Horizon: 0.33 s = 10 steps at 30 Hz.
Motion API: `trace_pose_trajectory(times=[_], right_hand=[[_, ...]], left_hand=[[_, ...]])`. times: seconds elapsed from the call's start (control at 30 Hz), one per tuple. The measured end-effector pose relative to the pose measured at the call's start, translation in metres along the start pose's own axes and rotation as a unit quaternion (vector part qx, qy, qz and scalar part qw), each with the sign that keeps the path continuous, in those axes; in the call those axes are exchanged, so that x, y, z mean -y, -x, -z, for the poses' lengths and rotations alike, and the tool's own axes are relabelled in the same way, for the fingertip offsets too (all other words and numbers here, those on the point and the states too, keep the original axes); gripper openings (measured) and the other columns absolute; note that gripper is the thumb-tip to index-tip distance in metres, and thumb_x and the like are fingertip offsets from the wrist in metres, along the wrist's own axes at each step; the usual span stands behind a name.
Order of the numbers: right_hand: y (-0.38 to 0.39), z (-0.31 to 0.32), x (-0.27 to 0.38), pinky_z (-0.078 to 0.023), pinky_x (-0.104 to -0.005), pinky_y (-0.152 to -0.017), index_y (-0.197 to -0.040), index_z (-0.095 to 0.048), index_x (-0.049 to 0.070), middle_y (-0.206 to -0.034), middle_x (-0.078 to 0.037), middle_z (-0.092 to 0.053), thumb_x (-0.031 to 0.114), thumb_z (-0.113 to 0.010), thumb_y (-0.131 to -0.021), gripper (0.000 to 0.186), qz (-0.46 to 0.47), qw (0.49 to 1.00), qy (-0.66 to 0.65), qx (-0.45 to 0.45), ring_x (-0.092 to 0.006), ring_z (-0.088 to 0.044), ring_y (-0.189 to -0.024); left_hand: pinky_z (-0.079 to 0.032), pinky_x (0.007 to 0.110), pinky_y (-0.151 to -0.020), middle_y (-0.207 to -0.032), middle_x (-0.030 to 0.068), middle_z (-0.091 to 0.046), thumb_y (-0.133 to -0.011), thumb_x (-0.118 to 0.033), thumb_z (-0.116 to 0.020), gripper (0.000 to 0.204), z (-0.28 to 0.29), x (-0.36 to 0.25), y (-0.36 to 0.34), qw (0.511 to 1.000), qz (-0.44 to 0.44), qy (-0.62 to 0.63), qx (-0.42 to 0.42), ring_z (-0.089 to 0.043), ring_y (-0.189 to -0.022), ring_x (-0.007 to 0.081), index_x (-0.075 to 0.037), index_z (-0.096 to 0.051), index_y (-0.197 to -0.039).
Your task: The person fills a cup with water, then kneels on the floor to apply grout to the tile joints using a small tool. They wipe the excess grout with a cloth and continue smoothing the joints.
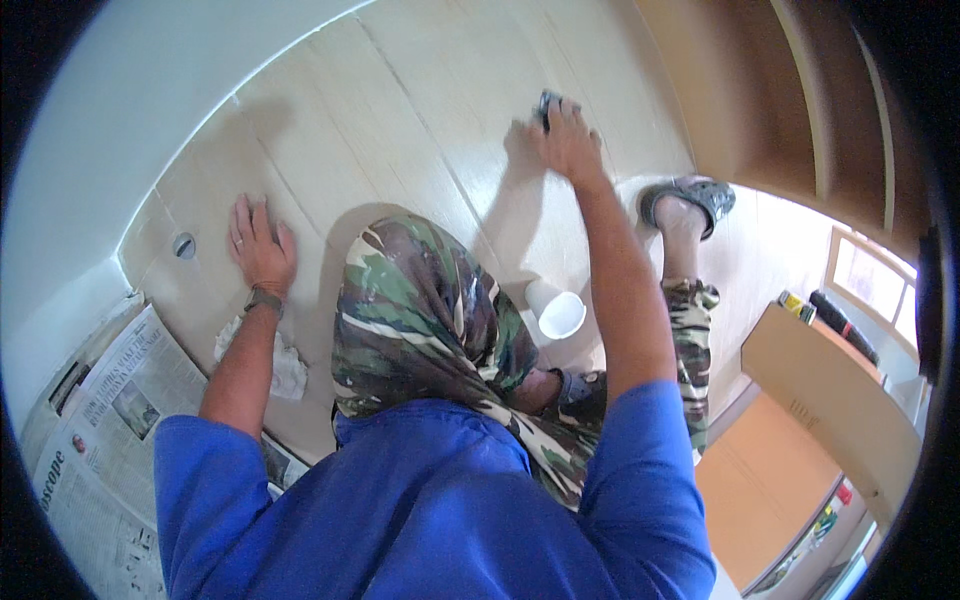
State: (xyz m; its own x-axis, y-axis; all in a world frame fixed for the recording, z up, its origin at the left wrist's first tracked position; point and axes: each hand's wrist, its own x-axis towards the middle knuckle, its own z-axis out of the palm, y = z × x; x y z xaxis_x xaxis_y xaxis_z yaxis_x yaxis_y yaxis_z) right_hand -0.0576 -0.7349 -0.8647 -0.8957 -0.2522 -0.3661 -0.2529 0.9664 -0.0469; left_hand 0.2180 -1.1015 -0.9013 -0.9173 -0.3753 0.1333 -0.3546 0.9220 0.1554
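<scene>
My left hand [262, 245] lies flat on the pale floor [330, 120], fingers spread and nothing in it. Farther out on the right, my right hand [570, 145] is closed over a small dark object [546, 104] pressed to the floor. My fingers cover most of it, so its kind cannot be made out. Between my right arm and my bent knee, a white plastic cup [560, 314] leans with its mouth toward me. A crumpled whitish cloth [288, 372] lies beside my left forearm.
A round drain [184, 245] sits in the floor left of my left hand. Newspaper sheets [120, 400] spread along the left. A wooden cabinet [740, 100] stands at the far right. My shod foot [700, 205] rests before it. Nearer right stands a wooden panel [830, 400].
</scene>
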Motion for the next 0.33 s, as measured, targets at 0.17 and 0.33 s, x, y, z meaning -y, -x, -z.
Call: trace_pose_trajectory(times=[0.17,0.33], right_hand=[[0.017,0.006,0.014,-0.031,-0.0535,-0.101,-0.134,-0.039,0.005,-0.142,-0.015,-0.036,0.046,-0.047,-0.086,0.064,-0.013,0.998,0.053,0.015,-0.0301,-0.038,-0.129],[0.035,0.003,-0.005,-0.032,-0.0460,-0.103,-0.138,-0.034,0.008,-0.140,-0.015,-0.038,0.051,-0.048,-0.085,0.070,-0.095,0.994,0.045,0.043,-0.0338,-0.039,-0.127]], left_hand=[[-0.021,0.050,-0.107,-0.145,0.0125,-0.030,-0.083,-0.027,-0.051,0.052,-0.006,0.005,-0.001,1.000,0.001,-0.002,-0.012,-0.026,-0.134,0.0319,-0.011,-0.043,-0.132],[-0.018,0.050,-0.108,-0.147,0.0124,-0.026,-0.083,-0.030,-0.051,0.055,-0.011,0.009,0.001,1.000,-0.001,-0.001,0.000,-0.024,-0.135,0.0316,-0.013,-0.041,-0.134]])
